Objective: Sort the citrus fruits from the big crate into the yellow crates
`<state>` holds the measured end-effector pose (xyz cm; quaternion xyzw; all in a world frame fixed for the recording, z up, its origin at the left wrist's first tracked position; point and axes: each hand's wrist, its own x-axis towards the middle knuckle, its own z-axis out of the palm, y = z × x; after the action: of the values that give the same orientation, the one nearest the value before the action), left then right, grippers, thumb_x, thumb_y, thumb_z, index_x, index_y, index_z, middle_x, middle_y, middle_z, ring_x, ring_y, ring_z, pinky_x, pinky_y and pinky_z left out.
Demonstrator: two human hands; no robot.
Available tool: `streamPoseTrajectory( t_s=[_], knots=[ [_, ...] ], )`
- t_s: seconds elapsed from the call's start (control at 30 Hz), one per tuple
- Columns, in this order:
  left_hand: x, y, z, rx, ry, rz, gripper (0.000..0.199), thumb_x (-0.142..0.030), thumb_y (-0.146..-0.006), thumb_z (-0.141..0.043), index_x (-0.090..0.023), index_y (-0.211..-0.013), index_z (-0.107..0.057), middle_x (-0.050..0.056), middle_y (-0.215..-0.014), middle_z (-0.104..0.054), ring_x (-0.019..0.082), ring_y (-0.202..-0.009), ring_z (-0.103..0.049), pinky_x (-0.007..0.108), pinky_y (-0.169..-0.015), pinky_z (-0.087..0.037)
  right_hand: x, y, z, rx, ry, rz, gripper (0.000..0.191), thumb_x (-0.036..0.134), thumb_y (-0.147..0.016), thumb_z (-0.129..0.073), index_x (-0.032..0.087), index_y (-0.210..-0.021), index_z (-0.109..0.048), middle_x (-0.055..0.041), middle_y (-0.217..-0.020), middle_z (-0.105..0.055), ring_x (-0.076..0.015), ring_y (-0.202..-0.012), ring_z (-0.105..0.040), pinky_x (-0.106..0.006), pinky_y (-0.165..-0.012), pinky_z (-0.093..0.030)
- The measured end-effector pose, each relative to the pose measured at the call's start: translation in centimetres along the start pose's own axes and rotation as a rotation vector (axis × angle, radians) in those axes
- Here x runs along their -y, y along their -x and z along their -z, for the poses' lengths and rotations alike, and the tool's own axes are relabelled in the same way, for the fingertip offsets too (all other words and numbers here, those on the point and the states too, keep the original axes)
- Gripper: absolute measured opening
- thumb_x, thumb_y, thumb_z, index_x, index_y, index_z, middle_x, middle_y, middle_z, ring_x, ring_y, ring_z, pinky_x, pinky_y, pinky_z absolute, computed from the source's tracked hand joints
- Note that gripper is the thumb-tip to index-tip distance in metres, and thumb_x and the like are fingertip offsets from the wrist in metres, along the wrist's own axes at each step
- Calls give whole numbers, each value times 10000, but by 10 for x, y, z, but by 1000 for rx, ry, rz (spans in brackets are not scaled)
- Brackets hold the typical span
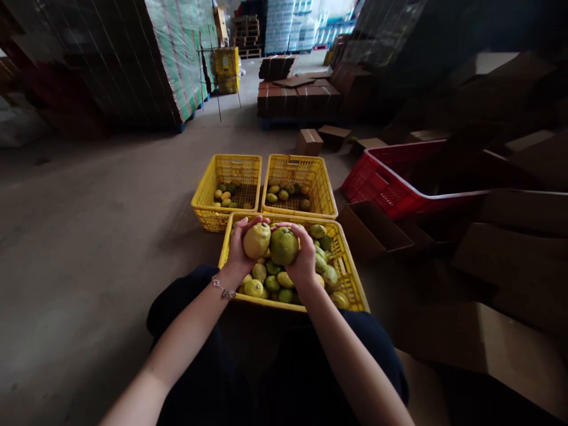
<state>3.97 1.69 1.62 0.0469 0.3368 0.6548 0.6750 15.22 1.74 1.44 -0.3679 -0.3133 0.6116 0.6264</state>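
My left hand point(240, 247) is closed around a large yellow citrus fruit point(256, 240) with a knobbly top. Beside it, almost touching, a large green citrus fruit point(284, 246) is gripped by my right hand point(306, 255). Both fruits are held above a yellow plastic crate point(355, 283) between my knees. Inside that crate lie many smaller green and yellow fruits point(272, 283), partly covered by my hands and wrists. My left wrist wears a bracelet point(222, 288).
Behind the near crate stand two more yellow crates, left point(199, 208) and right point(329, 198), each with several small fruits. A red crate point(377, 188) and open cardboard boxes point(375, 231) crowd the right. Strapped cardboard stacks point(298, 102) and a wrapped pallet load point(177, 59) stand farther back.
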Motion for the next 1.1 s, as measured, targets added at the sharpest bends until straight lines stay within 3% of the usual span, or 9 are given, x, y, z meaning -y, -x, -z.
streamPoseTrajectory(
  t_s=[0.13, 0.3, 0.53, 0.63, 0.77, 0.87, 1.0, 1.1],
  knots=[
    [-5, 2, 2, -11, -21, -4, 266, -317, -834, -639, -180, -620, -717, 35, -680, -748, 159, -621, -699, 276, -691, -556, 3, 4, 3, 102, 52, 123, 241, 423, -748, -672, 221, -649, -758, -41, -736, -759, -260, -836, -739, -381, -858, -579],
    [-7, 6, 2, -5, -64, -52, 303, -286, -798, -644, -188, -513, -671, 25, -576, -700, 158, -596, -688, 281, -692, -545, 0, 7, 7, 160, 88, 240, 243, 396, -772, -655, 233, -666, -802, -45, -707, -754, -282, -804, -735, -405, -807, -579],
    [-8, 9, 6, 82, -141, -137, 416, -332, -835, -630, -212, -439, -582, 9, -494, -645, 160, -541, -655, 300, -667, -534, 3, 9, 8, 216, 147, 244, 271, 442, -761, -668, 232, -665, -810, -62, -680, -733, -295, -795, -732, -428, -808, -577],
    [-6, 6, 8, 61, -129, -153, 385, -350, -827, -659, -206, -477, -589, -2, -518, -651, 155, -560, -671, 290, -685, -543, 6, 10, 6, 226, 160, 237, 270, 422, -782, -641, 240, -683, -814, -52, -693, -743, -288, -795, -730, -417, -789, -577],
    [1, -4, 10, -103, -52, -92, 335, -427, -836, -689, -195, -603, -625, 8, -619, -698, 159, -595, -687, 287, -697, -556, 1, 5, 2, 105, 171, 149, 255, 424, -809, -662, 243, -650, -747, -28, -777, -768, -250, -848, -727, -366, -841, -574],
    [7, -12, 13, -247, 21, 0, 273, -425, -884, -638, -196, -740, -670, 12, -681, -717, 158, -608, -683, 287, -716, -566, -10, -3, 0, -20, 152, 32, 257, 468, -754, -708, 242, -634, -687, 1, -743, -752, -224, -810, -716, -331, -798, -591],
    [12, -14, 16, -324, 43, 56, 261, -450, -883, -610, -203, -842, -686, 19, -732, -725, 204, -733, -732, 316, -759, -594, -27, -13, 3, -168, 33, -208, 233, 471, -645, -755, 262, -675, -656, 42, -604, -678, -228, -772, -722, -321, -725, -625],
    [14, -9, 15, -321, 29, 45, 256, -469, -852, -638, -224, -881, -704, 24, -791, -743, 245, -870, -755, 344, -790, -609, -31, -15, 6, -202, -87, -363, 211, 474, -656, -699, 273, -690, -640, 35, -537, -630, -252, -757, -740, -341, -687, -644]
  ],
)
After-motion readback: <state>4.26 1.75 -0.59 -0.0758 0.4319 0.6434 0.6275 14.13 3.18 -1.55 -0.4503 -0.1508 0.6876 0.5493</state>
